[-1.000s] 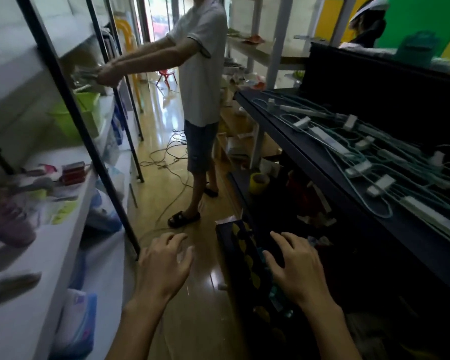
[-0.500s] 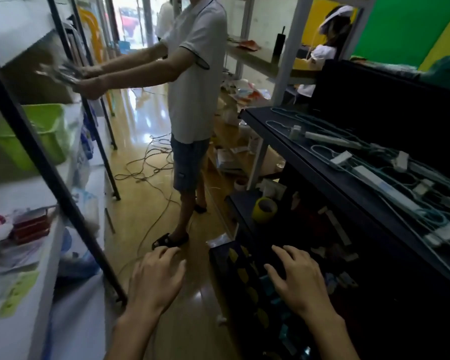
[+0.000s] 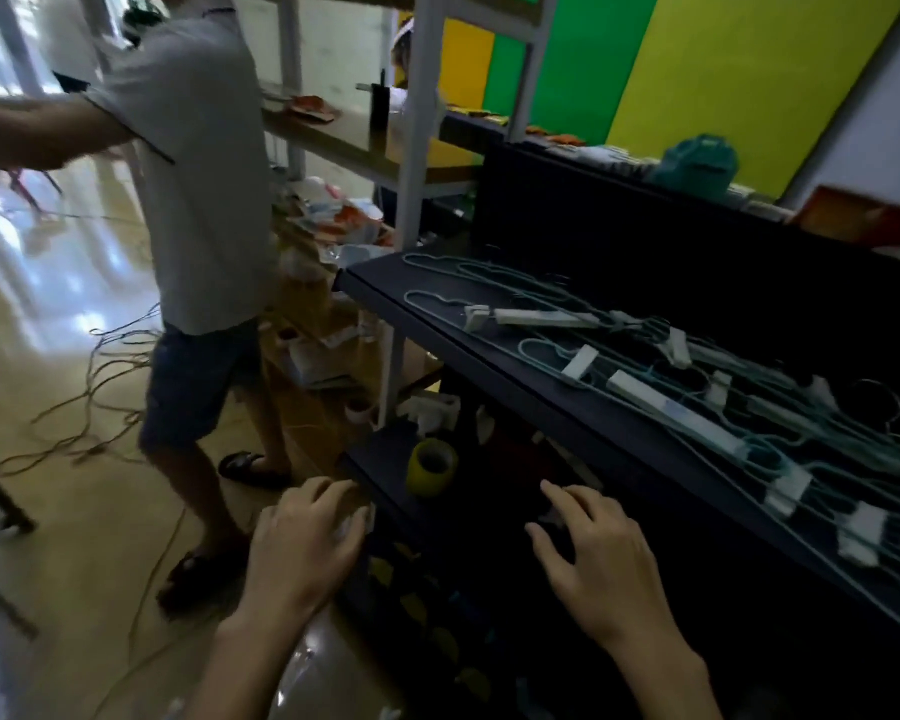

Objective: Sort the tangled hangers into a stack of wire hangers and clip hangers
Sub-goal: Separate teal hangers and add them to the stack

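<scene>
A tangle of pale green wire hangers [image 3: 494, 291] and hangers with white clips [image 3: 666, 405] lies spread over the top of a black shelf unit [image 3: 437, 345] on the right. My left hand [image 3: 302, 548] and my right hand [image 3: 593, 553] hover side by side in front of the unit's lower shelves, below the hanger pile. Both have loosely spread fingers and hold nothing. Neither touches a hanger.
A person in a grey shirt and blue shorts [image 3: 198, 210] stands just left of the shelf, arms stretched left. A yellow tape roll [image 3: 430, 466] sits on a lower shelf. Cables [image 3: 89, 402] trail over the glossy floor. Cluttered white racks [image 3: 417, 163] stand behind.
My view has swung right, so the left white shelving has gone out of frame and the hanger pile fills more of the right. My hands stay low and empty.
</scene>
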A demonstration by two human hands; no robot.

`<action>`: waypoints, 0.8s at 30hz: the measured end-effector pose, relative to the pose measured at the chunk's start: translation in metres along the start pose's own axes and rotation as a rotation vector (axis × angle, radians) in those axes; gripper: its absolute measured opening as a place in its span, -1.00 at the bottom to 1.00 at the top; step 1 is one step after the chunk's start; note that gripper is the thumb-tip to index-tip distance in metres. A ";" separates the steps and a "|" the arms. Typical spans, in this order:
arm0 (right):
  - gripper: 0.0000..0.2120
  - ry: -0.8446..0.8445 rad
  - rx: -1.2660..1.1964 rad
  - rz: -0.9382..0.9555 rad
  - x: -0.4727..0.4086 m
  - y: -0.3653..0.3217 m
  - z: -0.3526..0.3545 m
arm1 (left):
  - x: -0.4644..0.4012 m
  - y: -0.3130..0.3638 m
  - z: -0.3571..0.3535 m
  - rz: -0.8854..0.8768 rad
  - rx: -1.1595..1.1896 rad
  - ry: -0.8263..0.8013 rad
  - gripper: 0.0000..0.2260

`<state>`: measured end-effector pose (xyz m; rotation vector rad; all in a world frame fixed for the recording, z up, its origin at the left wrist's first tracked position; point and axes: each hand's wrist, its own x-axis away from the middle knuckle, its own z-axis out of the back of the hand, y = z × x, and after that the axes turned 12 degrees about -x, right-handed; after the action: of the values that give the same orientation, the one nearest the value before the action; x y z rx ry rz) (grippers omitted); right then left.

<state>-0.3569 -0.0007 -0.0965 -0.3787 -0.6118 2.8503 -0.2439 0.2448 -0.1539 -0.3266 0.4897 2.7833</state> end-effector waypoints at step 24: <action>-0.15 0.078 0.022 -0.299 -0.123 0.084 0.090 | -0.248 0.118 0.002 -0.405 0.050 0.164 -0.61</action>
<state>-0.2784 -0.1402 -0.0275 -0.3593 -0.5683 2.5429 -0.0521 0.0779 -0.0499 -0.5759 0.4701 2.3602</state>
